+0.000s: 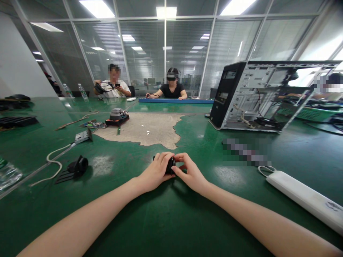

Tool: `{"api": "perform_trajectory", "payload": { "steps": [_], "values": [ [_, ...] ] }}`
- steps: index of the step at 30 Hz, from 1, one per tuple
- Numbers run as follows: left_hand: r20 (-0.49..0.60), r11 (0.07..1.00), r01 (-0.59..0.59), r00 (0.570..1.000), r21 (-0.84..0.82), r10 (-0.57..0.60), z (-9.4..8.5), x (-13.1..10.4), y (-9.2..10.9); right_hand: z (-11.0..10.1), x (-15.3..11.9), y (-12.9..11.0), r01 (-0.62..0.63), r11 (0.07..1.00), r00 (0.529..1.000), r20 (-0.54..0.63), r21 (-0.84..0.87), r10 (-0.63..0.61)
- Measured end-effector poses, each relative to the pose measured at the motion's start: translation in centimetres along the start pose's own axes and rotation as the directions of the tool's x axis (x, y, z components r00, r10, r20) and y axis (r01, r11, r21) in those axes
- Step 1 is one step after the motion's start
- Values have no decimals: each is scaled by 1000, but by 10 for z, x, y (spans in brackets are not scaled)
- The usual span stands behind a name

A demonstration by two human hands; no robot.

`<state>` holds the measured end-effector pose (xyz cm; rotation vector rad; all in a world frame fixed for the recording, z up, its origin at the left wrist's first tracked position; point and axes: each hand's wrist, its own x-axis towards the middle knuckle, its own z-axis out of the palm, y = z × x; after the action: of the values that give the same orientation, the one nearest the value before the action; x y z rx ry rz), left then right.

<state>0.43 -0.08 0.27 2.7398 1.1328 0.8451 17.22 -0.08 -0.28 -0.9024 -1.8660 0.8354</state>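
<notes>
Between both hands, low over the green table (150, 221), is a small black part (170, 166), mostly covered by fingers so its kind does not show. My left hand (155, 171) wraps over its left side and top, fingers closed around it. From the right, my right hand (191, 175) pinches the part's edge with thumb and fingertips. To the left lies a black plastic piece with a round end and flat prongs (76, 167). Just beyond the hands spreads a bare, peeled patch of the tabletop (150, 130).
An open computer case (230, 96) stands at the right, with a white power strip (302, 196) nearer me. At the left are a metal box with a cable (83, 136), a heatsink fan unit (118, 116) and a plastic bottle (9, 175). Two people sit across the table.
</notes>
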Motion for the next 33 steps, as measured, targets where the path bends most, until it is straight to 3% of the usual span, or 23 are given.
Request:
{"api": "perform_trajectory", "payload": {
  "steps": [6,13,19,24,26,30,33],
  "values": [
    [1,1000,-4,1000,4,4,1,-1,-1,-1,1,-3,-100,994,991,94,31,97],
    [-20,1000,-15,1000,-18,15,1,-1,-1,-2,-2,-3,104,992,994,-5,-75,-105],
    [-14,1000,-3,1000,-2,3,3,-1,-1,0,0,0,-12,1000,1000,6,-4,12],
    [-10,1000,-3,1000,-11,2,2,-1,-2,0,2,-3,-122,992,988,95,24,119],
    [-8,1000,-5,1000,-10,5,1,-1,-2,-1,1,-4,-93,996,991,102,9,92],
    [-6,1000,-12,1000,-11,12,0,-1,-1,-3,-1,-5,81,994,996,30,-73,-79],
    [-12,1000,-12,1000,-23,12,-1,-1,0,-3,-2,-4,105,991,994,8,-84,-105]
  ]
}}
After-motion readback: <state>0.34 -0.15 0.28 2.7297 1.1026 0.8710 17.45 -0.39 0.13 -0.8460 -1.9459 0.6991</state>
